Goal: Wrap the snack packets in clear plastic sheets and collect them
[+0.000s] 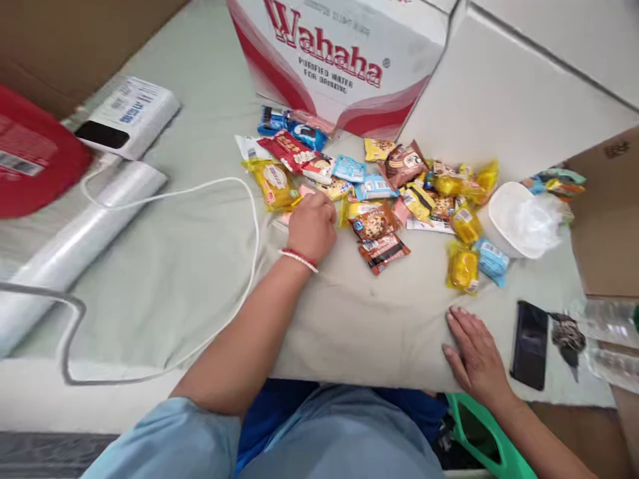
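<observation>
Containers first. White tub [492,233] sits right of the snack pile, with crumpled clear plastic [542,223] in its mouth and spilling over the right side; anything deeper is hidden. Wahaha carton [339,73] stands behind the pile, top cut off by the frame, contents not visible. Clear plastic containers [609,326] at the far right edge, too blurred to say what they hold. Individual snacks are sealed in their own wrappers.

Left hand [312,226] reaches into the left part of the pile, palm down, fingers pointing away from the body and partly hidden by the hand itself. Pink packet [305,191] shows right at the fingertips; can't tell whether it's gripped or only touched, so finger gap unclear. Yellow packet [274,186] lies just beyond and left of the fingers. Brown cookie packet [375,223] lies right of the hand, apart from it, with a dark brown packet [384,253] just in front.

Right hand [474,352] rests palm down on the table cloth [369,326], fingers extended, thumb spread, well apart from the left. Nearest snacks are a yellow-wrapped one [463,267] and a blue packet [492,261], both beyond its fingertips near the tub. Black phone [530,344] lies to its right.
</observation>
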### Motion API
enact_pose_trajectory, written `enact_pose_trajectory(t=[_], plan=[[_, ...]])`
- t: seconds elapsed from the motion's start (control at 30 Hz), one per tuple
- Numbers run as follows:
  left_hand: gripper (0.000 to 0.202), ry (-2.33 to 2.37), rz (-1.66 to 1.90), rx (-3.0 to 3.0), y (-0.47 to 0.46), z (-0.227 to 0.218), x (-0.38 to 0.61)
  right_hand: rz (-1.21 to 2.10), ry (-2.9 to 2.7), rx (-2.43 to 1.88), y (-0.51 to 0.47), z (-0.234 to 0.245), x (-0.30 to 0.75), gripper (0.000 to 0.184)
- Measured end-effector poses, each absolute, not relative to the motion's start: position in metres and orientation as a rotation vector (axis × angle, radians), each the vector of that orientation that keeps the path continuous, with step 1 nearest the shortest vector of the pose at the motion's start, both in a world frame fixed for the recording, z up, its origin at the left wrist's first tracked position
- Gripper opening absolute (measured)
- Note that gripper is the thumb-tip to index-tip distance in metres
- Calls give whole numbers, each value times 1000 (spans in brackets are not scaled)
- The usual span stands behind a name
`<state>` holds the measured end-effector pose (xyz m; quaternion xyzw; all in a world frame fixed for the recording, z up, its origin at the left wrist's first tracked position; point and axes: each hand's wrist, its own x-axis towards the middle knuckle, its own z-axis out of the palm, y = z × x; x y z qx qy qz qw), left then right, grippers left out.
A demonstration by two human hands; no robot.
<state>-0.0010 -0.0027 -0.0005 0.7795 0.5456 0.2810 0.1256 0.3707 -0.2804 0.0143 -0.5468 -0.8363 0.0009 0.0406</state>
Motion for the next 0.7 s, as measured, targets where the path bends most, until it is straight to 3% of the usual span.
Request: enact_pose_trajectory(t=[0.47, 0.7], plan=[[29, 1594, 847, 2383, -26, 6, -5, 74, -2624, -1624, -278, 15, 371, 77], [28, 1582, 802, 2363, -25, 2, -7, 81, -2596, -1617, -279, 12, 374, 68]])
